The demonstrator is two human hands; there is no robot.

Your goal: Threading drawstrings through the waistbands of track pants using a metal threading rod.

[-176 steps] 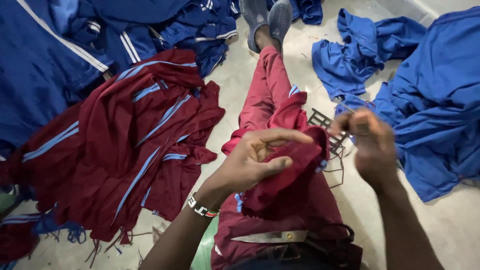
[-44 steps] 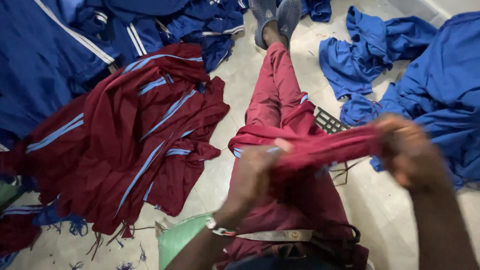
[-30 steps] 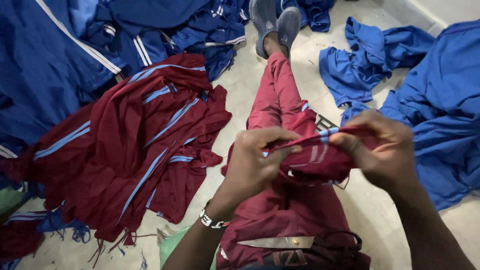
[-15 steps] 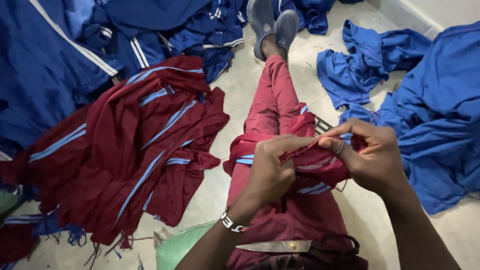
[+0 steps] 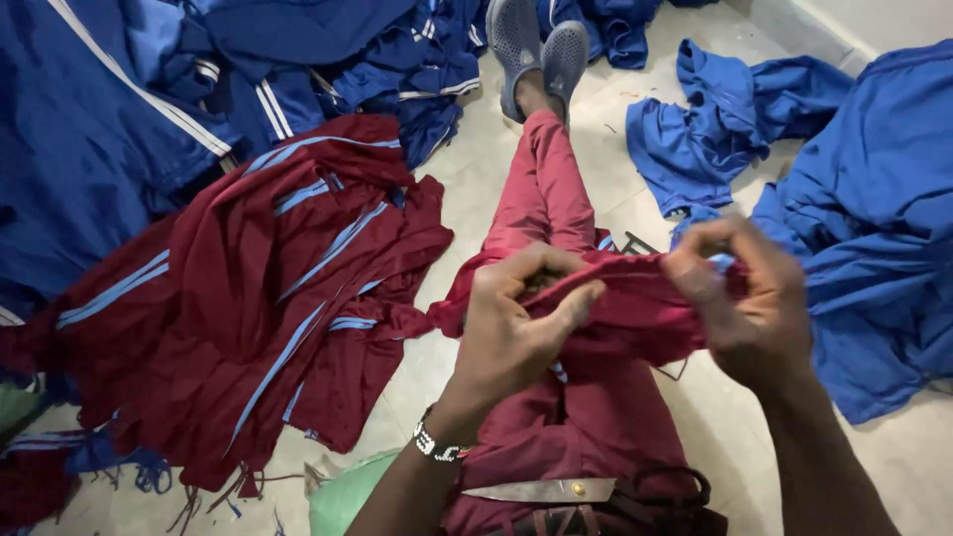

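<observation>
Head view looks down on a person seated on the floor with legs stretched out, both hands bunching a maroon garment piece over the lap. Left hand is closed on the cloth's left end, thumb pressed along the top fold and fingers curled under it. Right hand is pinched shut on the other end, fingertips gathered over a bit of light blue trim (motion blur hides the exact finger placement). Between the two grips the cloth runs as a short, taut roll, and a loose tail hangs out past the left hand.

Below the grips, toward the person's waist, a pair of scissors lies on the lap, blades closed and pointing left, untouched. A beaded bracelet circles the left wrist. Left of the grip, well apart, a pile of maroon garments with blue stripes spreads across the floor, with dark blue jackets beyond it. Right of the grip, just beside the right hand, lies a heap of bright blue fabric. Beyond the grips, at the far end of the legs, are grey clogs.
</observation>
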